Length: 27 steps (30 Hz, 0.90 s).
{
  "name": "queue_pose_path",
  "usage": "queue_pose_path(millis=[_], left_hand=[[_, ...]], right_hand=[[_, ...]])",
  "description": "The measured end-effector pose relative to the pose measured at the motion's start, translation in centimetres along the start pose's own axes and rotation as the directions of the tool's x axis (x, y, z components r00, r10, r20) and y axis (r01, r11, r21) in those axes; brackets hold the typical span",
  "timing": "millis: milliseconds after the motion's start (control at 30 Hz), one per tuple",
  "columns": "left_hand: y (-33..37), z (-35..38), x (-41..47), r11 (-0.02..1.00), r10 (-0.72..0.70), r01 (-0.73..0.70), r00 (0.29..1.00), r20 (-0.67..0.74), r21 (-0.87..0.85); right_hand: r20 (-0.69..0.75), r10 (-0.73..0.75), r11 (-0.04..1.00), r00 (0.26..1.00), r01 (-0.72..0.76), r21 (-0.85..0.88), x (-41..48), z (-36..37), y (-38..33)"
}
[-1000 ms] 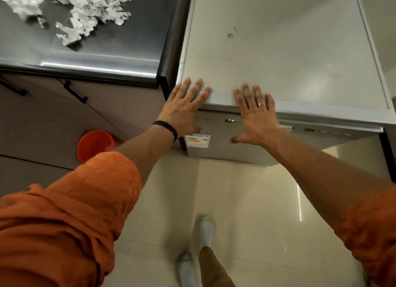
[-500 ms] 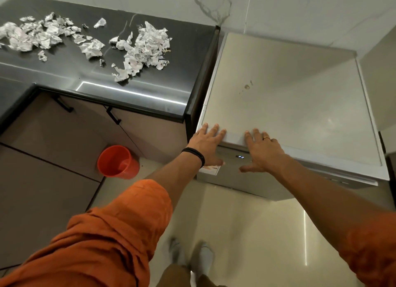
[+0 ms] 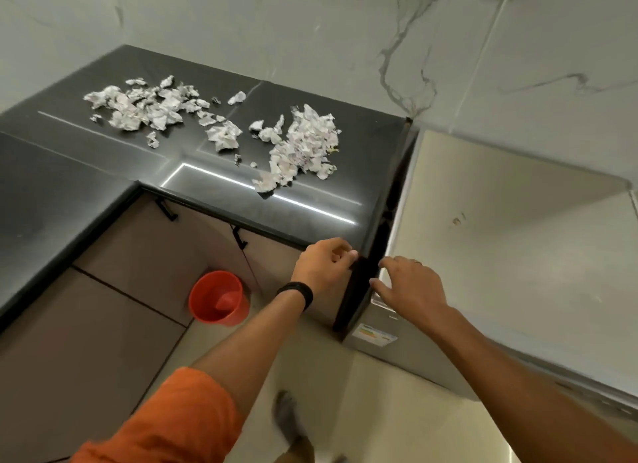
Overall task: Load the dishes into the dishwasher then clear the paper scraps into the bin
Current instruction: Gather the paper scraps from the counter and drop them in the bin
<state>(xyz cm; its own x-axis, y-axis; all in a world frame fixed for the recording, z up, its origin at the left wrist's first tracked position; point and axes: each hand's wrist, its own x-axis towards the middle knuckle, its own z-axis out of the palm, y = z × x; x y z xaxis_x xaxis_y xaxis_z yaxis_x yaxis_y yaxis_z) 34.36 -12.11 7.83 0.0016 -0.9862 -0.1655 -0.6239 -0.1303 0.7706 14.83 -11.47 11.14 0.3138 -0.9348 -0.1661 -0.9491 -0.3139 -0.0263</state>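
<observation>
Paper scraps (image 3: 303, 145): torn white pieces in two loose heaps on the black countertop (image 3: 86, 172), well beyond both hands. Left hand (image 3: 322, 265): black wristband (image 3: 297, 293), fingers curled in, nothing seen in them, at the counter's front corner, nearer the right-hand heap. Right hand (image 3: 411, 286): fingers relaxed and spread, empty, over the dishwasher's (image 3: 500, 255) front left corner; contact unclear. Dishwasher door closed. Orange bin (image 3: 241, 303): on the floor, below and left of the left hand
</observation>
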Motion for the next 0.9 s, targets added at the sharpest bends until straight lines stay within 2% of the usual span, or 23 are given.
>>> queue_pose_path(millis=[133, 233, 333, 433, 700, 800, 900], left_hand=[[-3.1, -5.3, 1.5, 0.982, -0.023, 0.006, 0.996, -0.084, -0.189], [-5.3, -8.2, 2.7, 0.928, -0.082, 0.023, 0.986, -0.144, -0.371], [-6.2, -10.9, 3.6, 0.789, -0.219, 0.074, 0.961, -0.167, -0.61], [-7.2, -13.3, 4.9, 0.637, -0.344, 0.127, 0.929, -0.133, -0.76], [-10.3, -18.3, 9.7, 0.367, -0.45, 0.11, 0.89, -0.073, -0.924], [-11.5, -19.4, 11.4, 0.312, -0.485, 0.113, 0.873, -0.055, -0.943], [-12.7, -20.2, 13.5, 0.3, -0.511, 0.13, 0.859, -0.044, -0.945]], right_hand=[[-0.072, -0.052, 0.997, 0.996, 0.055, 0.051, 4.2, -1.7, -4.4], [-0.115, -0.096, 0.992, 0.989, 0.105, 0.074, 7.4, -2.5, -7.8], [-0.147, -0.133, 0.984, 0.98, 0.148, 0.095, 10.6, -3.2, -11.1], [-0.161, -0.181, 0.976, 0.97, 0.198, 0.093, 13.8, -3.9, -13.6], [-0.166, -0.276, 0.949, 0.947, 0.297, 0.111, 23.4, -3.0, -17.8], [-0.158, -0.288, 0.94, 0.945, 0.311, 0.143, 26.4, -1.6, -18.6], [-0.149, -0.304, 0.932, 0.941, 0.326, 0.157, 28.6, 0.2, -18.9]])
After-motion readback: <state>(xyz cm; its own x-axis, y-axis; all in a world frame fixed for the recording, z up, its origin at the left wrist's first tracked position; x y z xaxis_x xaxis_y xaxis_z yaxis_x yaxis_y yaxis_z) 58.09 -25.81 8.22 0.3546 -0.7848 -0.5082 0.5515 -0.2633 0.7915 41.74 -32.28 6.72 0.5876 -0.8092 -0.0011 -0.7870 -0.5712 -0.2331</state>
